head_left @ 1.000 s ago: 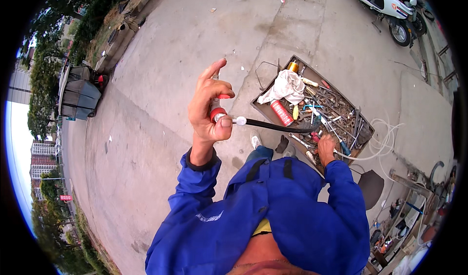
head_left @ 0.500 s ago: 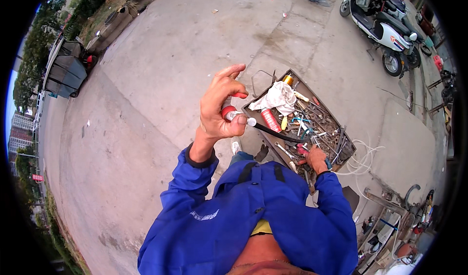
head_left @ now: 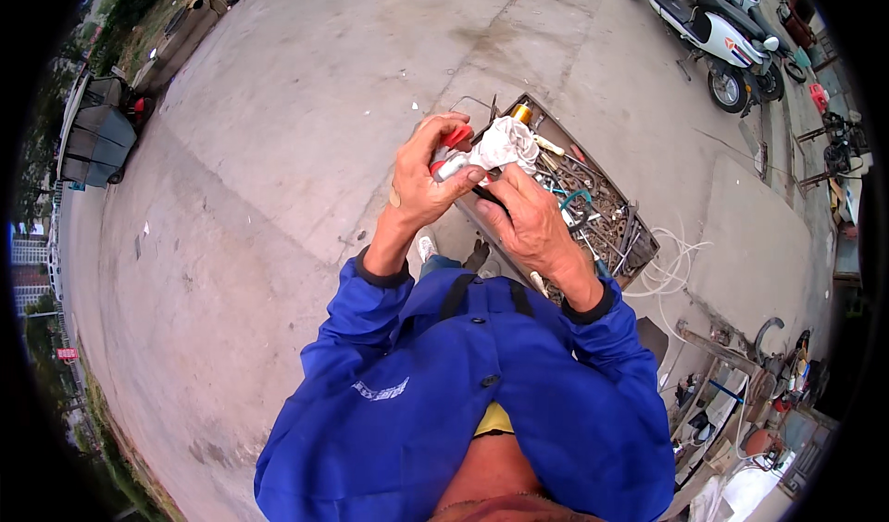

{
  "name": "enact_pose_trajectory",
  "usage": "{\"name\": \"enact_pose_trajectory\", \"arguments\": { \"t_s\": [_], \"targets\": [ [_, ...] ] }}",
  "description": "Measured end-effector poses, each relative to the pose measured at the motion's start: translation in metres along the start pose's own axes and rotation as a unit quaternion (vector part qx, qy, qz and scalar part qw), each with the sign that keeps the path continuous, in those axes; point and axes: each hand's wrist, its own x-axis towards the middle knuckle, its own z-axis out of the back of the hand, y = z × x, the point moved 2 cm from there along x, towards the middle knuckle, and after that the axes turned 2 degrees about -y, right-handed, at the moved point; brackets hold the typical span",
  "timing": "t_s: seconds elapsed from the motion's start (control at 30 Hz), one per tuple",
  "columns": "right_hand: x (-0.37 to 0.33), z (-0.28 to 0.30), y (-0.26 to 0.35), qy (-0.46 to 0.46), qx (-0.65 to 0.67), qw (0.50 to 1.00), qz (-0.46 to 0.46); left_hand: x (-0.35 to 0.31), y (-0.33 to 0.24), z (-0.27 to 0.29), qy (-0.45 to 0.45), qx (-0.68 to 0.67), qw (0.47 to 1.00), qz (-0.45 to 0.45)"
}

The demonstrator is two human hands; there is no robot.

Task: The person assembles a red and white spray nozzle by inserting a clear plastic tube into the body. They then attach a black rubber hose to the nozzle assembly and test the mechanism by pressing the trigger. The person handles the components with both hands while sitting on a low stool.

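Note:
My left hand [head_left: 421,178] is closed around a red-and-white fitting [head_left: 452,165], held up in front of my chest. Red parts show between its fingers, and the thumb presses on the whitish end. Close beside it, my right hand [head_left: 542,230] has its fingers curled around the black hose [head_left: 491,198] that joins the fitting. Most of the hose is hidden by that hand. A small bit of red shows at its fingertips; what it belongs to I cannot tell. Below both hands lies a metal tool tray [head_left: 593,147] full of loose tools, with a white rag [head_left: 509,142] at its far end.
A gold-coloured can [head_left: 521,113] stands in the tray's far corner. White tubing [head_left: 681,254] lies coiled on the concrete to its right. A white scooter [head_left: 722,45] is parked at the far right, and a cluttered rack [head_left: 713,402] stands at the near right. A covered cart [head_left: 97,133] is at the far left.
My right hand has left the tools in the tray and come up and left to the hose beside my left hand. The left hand still holds the fitting. The view has shifted slightly.

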Motion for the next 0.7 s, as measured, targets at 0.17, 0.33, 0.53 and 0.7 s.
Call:
{"name": "enact_pose_trajectory", "arguments": {
  "t_s": [0.17,0.33,0.53,0.7],
  "targets": [
    [0.004,0.006,-0.025,-0.034,-0.101,0.994,-0.023,-0.028,0.036,0.023,-0.060,-0.311,0.935,0.160],
    [0.025,0.024,-0.117,-0.012,-0.321,0.940,-0.114,-0.064,0.027,0.051,-0.164,-0.496,0.822,0.225],
    [0.061,0.068,-0.139,-0.268,-0.185,0.945,-0.016,-0.098,0.024,0.071,-0.222,-0.622,0.711,0.242],
    [0.076,0.050,-0.115,-0.285,0.004,0.955,-0.079,-0.116,0.036,0.074,-0.292,-0.661,0.637,0.270]
  ]
}}
